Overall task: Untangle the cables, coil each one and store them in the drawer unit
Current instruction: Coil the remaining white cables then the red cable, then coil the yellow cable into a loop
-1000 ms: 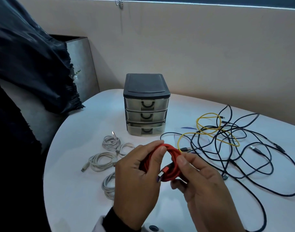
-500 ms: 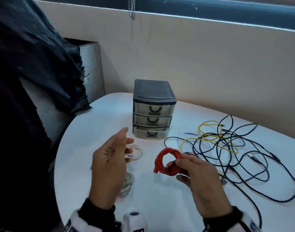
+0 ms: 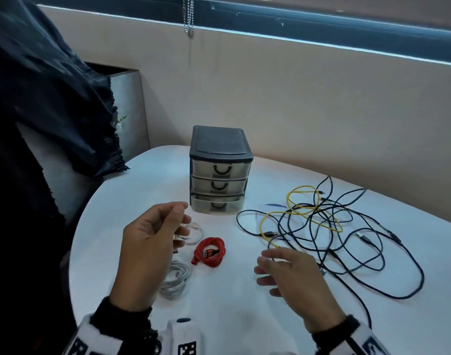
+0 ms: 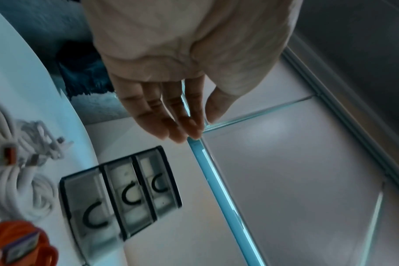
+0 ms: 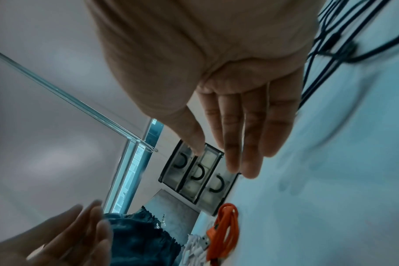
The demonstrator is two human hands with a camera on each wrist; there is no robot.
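A coiled red cable lies on the white table, between my two hands and touched by neither. My left hand hovers empty with relaxed fingers above several coiled white cables. My right hand floats open and empty at the near edge of a tangle of black cables and a yellow cable. The small three-drawer unit stands behind, bottom drawer slightly out.
A dark cloth hangs at the left over a grey box. A beige wall runs behind the table, with a bead chain hanging from the window. The table's curved left edge is close to the white coils.
My left hand let go of the red coil first, then my right hand set it down on the table and drew back to the right. Both hands are now empty.
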